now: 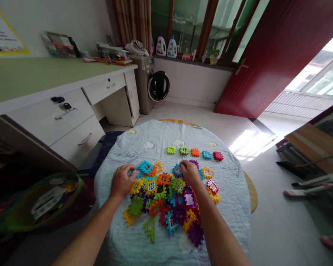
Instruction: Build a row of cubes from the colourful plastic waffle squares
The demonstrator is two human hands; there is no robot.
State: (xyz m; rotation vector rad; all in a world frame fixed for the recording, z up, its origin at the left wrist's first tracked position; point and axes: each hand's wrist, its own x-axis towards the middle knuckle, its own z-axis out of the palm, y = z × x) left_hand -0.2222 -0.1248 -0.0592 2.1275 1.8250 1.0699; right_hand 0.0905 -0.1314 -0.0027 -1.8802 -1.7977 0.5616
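A heap of colourful plastic interlocking tiles [166,199] lies on a round table covered with a pale blue cloth [233,207]. My left hand [123,181] rests on the heap's left edge, fingers curled onto a blue tile [145,167]. My right hand [190,173] is curled over tiles at the heap's top, fingertips at a teal and purple tile [178,170]. Beyond the heap a row of single tiles lies flat: lime [171,149], green [184,150], orange [195,152], teal [207,154], red [218,156].
A white desk with drawers [58,107] stands to the left, a washing machine [152,87] behind it. A green basket [39,203] sits low at left. A red door [269,59] is open at right. Folded furniture [310,155] lies on the floor at right.
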